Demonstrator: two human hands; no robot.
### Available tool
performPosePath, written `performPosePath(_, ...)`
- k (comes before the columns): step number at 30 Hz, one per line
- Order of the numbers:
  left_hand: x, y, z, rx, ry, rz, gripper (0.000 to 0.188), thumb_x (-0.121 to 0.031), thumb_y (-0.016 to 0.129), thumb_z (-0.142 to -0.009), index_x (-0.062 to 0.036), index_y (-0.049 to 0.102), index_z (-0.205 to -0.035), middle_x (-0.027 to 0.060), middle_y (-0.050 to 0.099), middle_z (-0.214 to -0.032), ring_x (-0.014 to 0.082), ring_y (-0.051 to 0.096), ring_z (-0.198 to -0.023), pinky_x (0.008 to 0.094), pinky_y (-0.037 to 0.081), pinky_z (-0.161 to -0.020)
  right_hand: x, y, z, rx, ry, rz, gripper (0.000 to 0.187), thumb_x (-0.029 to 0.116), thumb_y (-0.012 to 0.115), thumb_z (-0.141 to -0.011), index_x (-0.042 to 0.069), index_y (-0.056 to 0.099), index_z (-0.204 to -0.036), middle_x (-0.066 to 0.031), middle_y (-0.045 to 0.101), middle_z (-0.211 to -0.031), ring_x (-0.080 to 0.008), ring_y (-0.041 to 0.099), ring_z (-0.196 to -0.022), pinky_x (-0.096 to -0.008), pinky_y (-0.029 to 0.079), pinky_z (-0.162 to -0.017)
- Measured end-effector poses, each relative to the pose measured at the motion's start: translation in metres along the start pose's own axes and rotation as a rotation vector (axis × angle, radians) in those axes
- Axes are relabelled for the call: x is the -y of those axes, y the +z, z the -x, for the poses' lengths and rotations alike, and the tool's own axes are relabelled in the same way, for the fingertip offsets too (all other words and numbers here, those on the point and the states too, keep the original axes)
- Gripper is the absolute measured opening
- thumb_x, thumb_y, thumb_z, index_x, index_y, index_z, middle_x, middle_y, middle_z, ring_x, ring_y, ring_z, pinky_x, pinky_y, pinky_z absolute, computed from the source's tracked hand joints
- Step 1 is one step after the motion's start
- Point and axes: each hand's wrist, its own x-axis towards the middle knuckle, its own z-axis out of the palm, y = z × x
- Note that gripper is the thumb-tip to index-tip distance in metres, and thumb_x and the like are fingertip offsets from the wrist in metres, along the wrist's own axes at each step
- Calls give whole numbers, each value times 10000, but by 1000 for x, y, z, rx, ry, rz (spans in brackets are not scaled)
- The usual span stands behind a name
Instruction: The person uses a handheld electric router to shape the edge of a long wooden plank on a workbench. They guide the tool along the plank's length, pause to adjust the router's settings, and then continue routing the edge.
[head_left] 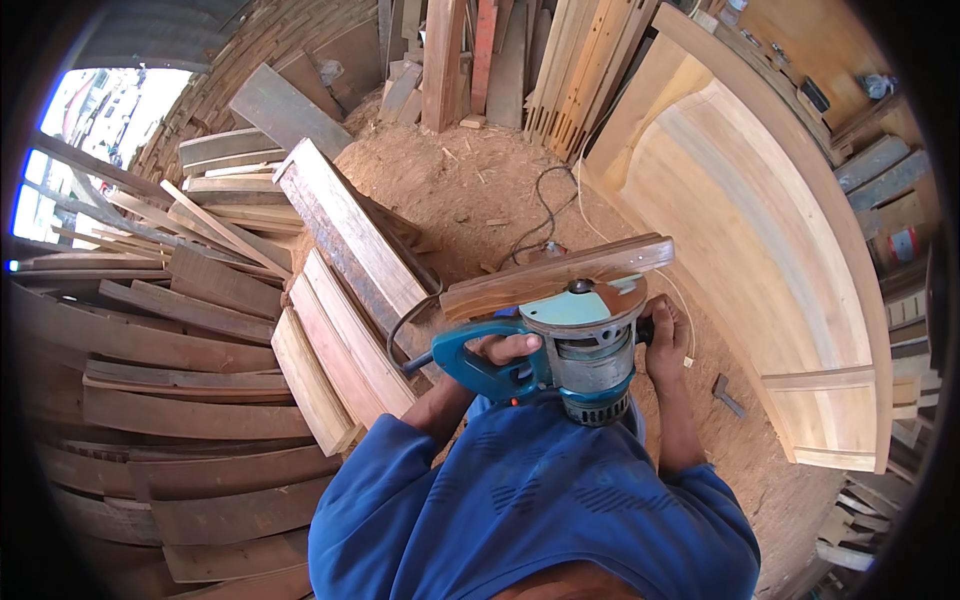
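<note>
I hold a teal and grey electric wood router [590, 370] in front of my chest, with its round base plate tipped up and facing away from me. My left hand [505, 350] is wrapped round its teal loop handle, the thumb on top. On the other side, my right hand [665, 335] grips the dark side knob. Just beyond the base plate lies a brown wooden piece [550, 270] with a shaped edge. The base plate overlaps its near side in view; whether the two touch I cannot tell. A dark power cord [393, 340] loops from the handle's rear.
Pale planks [335, 340] and a long timber beam [355, 230] are at my left, beside stacked boards [220, 400]. A large carved door panel [740, 200] leans at right. Cords [545, 215] cross the sawdust-covered floor [470, 180]; a small dark tool [729, 395] lies there.
</note>
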Motion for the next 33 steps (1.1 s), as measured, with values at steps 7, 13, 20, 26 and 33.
performPosePath(7,-13,6,7,3,1,-70,532,-434,712,-939,-10,657,-1256,144,714,-1177,246,664,-1113,395,519,-974,9,11,23,-62,-164,-40,335,266,476,-1073,25,586,-868,-26,580,-762,-90,501,-690,-259,407,-636)
performPosePath(13,-27,11,13,30,-21,-119,553,-442,717,-935,-3,656,-1265,154,715,-1185,251,664,-1125,396,516,-982,13,-6,35,72,-215,143,303,235,474,-1072,6,589,-911,-24,580,-743,-96,509,-672,-272,428,-619)
performPosePath(20,-35,33,16,123,19,-217,577,-452,723,-929,5,656,-1275,165,716,-1194,257,663,-1138,397,513,-990,-59,-39,49,-79,-215,150,382,275,390,-1081,-42,587,-1000,-50,589,-837,-141,551,-806,-321,475,-708)
performPosePath(26,-72,54,21,172,-26,-330,597,-460,729,-925,12,655,-1283,174,717,-1202,262,662,-1149,398,510,-998,-103,-87,73,-256,99,54,527,421,423,-1099,-18,467,-1387,-166,548,-1340,-250,571,-1187,-373,487,-947)
performPosePath(33,7,34,-6,56,7,-111,573,-408,707,-937,24,631,-1307,156,706,-1224,231,658,-1131,357,516,-997,-2,-61,48,302,31,295,392,151,529,-978,-34,514,-1324,-187,594,-1166,-299,609,-1043,-384,501,-870)
